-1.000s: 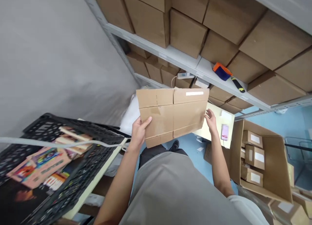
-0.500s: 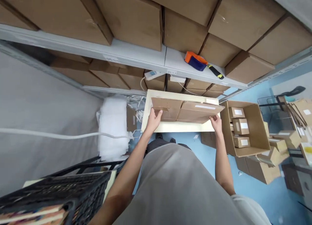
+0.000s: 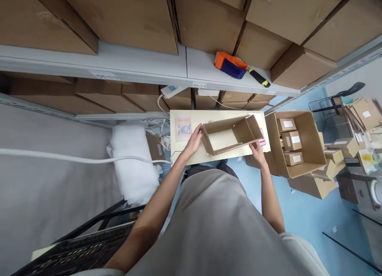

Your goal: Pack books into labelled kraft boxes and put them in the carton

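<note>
A brown cardboard box (image 3: 243, 132), unfolded into a four-sided frame, is held between my hands over a pale yellow table (image 3: 191, 115). The table top shows through its open middle. My left hand (image 3: 193, 141) grips the left end of the box, thumb and fingers closed on the edge. Around the near right corner, my right hand (image 3: 258, 152) pinches the cardboard. Beyond that corner a phone (image 3: 262, 137) with a lit screen is partly hidden by the box. On the table's left part lies a flat, pinkish clear packet (image 3: 183, 128).
At the right stands a large open carton (image 3: 310, 142) with several small labelled boxes inside. A tape dispenser (image 3: 231, 65) and a yellow-black cutter (image 3: 259, 77) lie on the shelf (image 3: 134, 61) ahead. White wrapping (image 3: 134, 160) stands left; a black crate (image 3: 98, 248) is lower left.
The flat folded cardboard has been opened out into a hollow box shape. Both hands have stayed on it, the left shifting slightly right. The packet and phone have come into view.
</note>
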Action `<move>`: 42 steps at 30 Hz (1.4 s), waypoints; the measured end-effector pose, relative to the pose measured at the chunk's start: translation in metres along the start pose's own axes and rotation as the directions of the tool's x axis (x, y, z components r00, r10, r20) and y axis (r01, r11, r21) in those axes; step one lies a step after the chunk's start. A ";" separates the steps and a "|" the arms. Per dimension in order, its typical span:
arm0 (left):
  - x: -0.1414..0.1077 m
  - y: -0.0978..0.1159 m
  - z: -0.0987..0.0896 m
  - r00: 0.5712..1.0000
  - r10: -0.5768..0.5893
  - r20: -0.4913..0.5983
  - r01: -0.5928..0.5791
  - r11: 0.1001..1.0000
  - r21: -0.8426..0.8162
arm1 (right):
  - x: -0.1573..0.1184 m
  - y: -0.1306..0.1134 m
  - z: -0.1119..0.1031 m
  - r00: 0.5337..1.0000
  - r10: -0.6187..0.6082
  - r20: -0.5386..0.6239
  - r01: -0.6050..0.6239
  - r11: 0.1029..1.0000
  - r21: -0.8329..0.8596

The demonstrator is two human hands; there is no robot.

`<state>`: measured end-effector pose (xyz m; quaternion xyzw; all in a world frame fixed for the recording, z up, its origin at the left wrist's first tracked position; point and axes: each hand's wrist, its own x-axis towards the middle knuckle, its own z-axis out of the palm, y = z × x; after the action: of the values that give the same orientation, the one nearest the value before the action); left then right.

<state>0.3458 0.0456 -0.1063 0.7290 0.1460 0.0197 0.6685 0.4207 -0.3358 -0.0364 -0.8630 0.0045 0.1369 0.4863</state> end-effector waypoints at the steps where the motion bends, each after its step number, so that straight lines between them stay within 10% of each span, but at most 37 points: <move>1: 0.001 0.005 0.004 1.000 -0.017 -0.010 0.016 0.999 -0.048 | 0.003 -0.001 -0.003 0.999 0.005 0.034 -0.005 1.000 -0.019; 10: -0.025 0.072 0.025 0.951 0.011 -0.310 0.017 0.996 0.087 | 0.044 -0.062 -0.062 0.998 -0.058 0.002 0.058 0.997 -0.052; 20: -0.036 0.110 0.070 0.784 0.129 -0.607 0.225 0.853 0.471 | 0.082 -0.086 -0.046 0.926 -0.360 0.118 0.377 0.842 -0.386; 30: -0.044 0.125 0.091 0.855 0.111 -0.507 0.251 0.767 0.591 | 0.096 -0.082 -0.036 0.898 -0.420 0.134 0.432 0.779 -0.455; 42: -0.039 0.133 0.058 0.961 0.049 -0.271 0.161 0.699 0.696 | 0.128 -0.096 -0.031 0.922 -0.382 0.062 0.360 0.787 -0.501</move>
<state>0.3461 -0.0287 0.0240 0.9158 0.2538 0.0399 0.3086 0.5645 -0.2954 0.0288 -0.9462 -0.1903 0.0164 0.2612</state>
